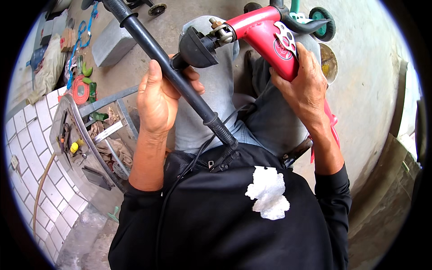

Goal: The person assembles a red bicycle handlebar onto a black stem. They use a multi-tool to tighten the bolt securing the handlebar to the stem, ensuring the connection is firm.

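A black handlebar [155,60] with ribbed grips runs slantwise across my lap, its lower grip against my dark jacket. My left hand [157,96] is round the bar from below, thumb on one side and fingertips on the other. From the bar's middle sticks out a black cup-shaped cover [198,47]. Beyond it a bolt with a nut [219,31] passes through the end of a red metal frame [265,38]. My right hand [306,83] is closed round the frame's lower part. A flat silver multi-hole wrench [285,38] lies against the frame by its fingers.
A grey block [112,42] stands on the floor at the far left. A low metal stand [114,112], green bottles [92,92] and a tray of tools [67,135] lie nearer. At the right are a green-hubbed wheel [321,27] and a round tub [330,65].
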The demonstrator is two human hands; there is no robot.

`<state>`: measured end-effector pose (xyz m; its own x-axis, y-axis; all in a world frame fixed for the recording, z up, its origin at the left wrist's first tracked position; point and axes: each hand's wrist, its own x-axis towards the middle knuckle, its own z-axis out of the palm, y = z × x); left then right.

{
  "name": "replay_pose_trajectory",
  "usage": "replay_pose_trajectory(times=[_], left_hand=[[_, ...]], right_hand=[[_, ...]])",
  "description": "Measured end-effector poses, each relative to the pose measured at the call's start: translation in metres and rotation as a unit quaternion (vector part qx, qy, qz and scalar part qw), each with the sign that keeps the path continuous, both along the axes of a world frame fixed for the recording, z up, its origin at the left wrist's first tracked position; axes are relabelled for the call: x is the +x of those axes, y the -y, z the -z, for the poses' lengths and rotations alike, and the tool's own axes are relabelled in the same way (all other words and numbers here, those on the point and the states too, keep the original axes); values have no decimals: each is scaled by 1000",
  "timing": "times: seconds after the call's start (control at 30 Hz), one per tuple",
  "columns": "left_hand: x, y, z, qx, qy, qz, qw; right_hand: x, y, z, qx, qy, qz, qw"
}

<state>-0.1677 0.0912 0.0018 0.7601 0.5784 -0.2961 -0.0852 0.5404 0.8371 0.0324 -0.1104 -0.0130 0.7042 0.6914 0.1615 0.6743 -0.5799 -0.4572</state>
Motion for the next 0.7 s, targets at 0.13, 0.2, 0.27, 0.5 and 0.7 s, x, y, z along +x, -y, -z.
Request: replay_pose_trajectory(times=[0.13, 0.2, 0.27, 0.5, 0.7], left_hand=[[1, 2, 2, 4, -3, -5, 1000], [-1, 5, 3, 4, -12, -11, 1000], [0, 7, 6, -7, -17, -21, 1000], [7, 11, 10, -11, -3, -26, 1000], [9, 14, 15, -30, 1, -36, 999]], right_hand=[[0, 1, -1, 17, 20, -8, 1000], [-1, 1, 2, 41, 30, -13, 999], [-2, 1, 2, 38, 37, -23, 998], [0, 2, 2, 25, 21, -27, 999], [1, 3, 0, 29, 30, -40, 998]])
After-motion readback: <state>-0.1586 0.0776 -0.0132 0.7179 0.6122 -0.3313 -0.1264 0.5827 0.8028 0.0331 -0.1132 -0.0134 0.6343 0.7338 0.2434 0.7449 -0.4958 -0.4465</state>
